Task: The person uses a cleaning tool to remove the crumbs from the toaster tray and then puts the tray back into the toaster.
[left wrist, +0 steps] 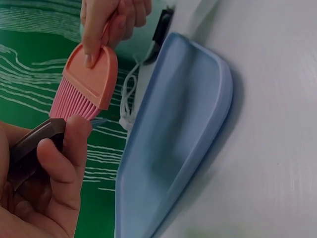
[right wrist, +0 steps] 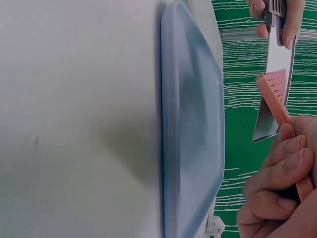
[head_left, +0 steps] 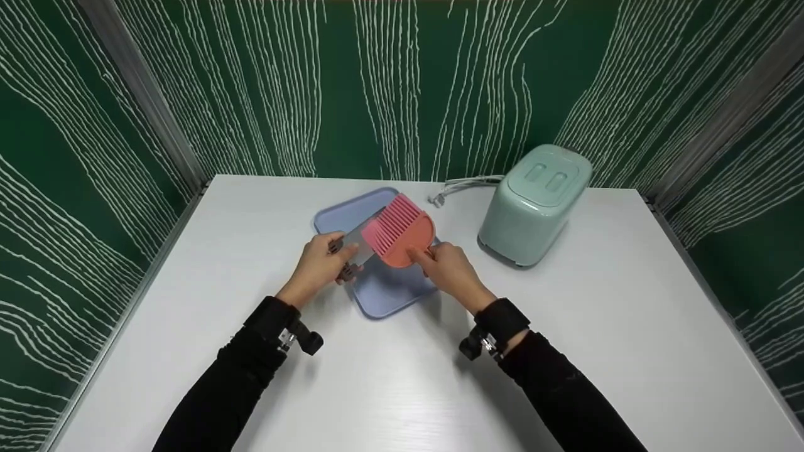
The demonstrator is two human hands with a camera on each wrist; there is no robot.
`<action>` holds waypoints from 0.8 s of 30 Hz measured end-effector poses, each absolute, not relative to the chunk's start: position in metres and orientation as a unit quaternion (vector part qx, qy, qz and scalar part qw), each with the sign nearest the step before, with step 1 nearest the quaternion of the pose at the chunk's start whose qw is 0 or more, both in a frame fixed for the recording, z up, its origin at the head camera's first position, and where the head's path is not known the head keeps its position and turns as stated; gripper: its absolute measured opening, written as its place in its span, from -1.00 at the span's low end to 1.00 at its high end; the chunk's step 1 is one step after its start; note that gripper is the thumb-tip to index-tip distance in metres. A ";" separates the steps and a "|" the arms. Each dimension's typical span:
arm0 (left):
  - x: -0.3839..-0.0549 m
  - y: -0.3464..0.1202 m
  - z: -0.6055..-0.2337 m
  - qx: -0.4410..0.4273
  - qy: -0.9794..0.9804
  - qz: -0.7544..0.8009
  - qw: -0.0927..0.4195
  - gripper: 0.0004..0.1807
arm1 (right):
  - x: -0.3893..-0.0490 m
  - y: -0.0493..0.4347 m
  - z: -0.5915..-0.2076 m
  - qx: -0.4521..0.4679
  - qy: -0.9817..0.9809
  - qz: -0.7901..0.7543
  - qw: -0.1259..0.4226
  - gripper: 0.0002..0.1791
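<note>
Fingers and thumb of my right hand (head_left: 452, 273) pinch the handle of a brush with an orange back (head_left: 411, 245) and pink bristles (head_left: 394, 223). My left hand (head_left: 320, 263) grips the dark slotted handle (right wrist: 277, 10) of a flat, shiny metal blade (right wrist: 278, 54). In the right wrist view the bristles lie right at the blade's face, and in the head view the brush covers much of it. Both are held up over a blue tray (head_left: 392, 289) on the table. The left wrist view shows the brush (left wrist: 91, 74) beyond the left fingertips.
A mint-green toaster (head_left: 534, 207) stands at the back right of the white table (head_left: 402, 376). Its white cord and plug (head_left: 438, 199) lie between it and the tray. Green walls with white lines (head_left: 364, 81) close off the back and sides.
</note>
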State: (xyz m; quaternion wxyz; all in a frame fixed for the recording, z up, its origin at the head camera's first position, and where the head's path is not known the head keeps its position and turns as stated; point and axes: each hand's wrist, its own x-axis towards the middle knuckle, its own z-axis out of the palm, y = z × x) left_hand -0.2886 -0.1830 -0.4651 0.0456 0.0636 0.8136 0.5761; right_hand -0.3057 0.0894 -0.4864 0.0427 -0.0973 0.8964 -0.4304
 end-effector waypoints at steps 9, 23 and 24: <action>-0.287 -0.182 -0.464 0.072 0.820 0.566 0.048 -0.82 | -0.308 0.094 -0.490 -0.086 0.906 -0.414 0.039 -0.33; -0.287 -0.179 -0.462 0.070 0.836 0.542 0.038 -0.81 | -0.313 0.105 -0.497 -0.067 0.926 -0.369 0.040 -0.37; -0.286 -0.179 -0.461 0.071 0.839 0.539 0.037 -0.80 | -0.313 0.106 -0.497 -0.068 0.927 -0.367 0.038 -0.37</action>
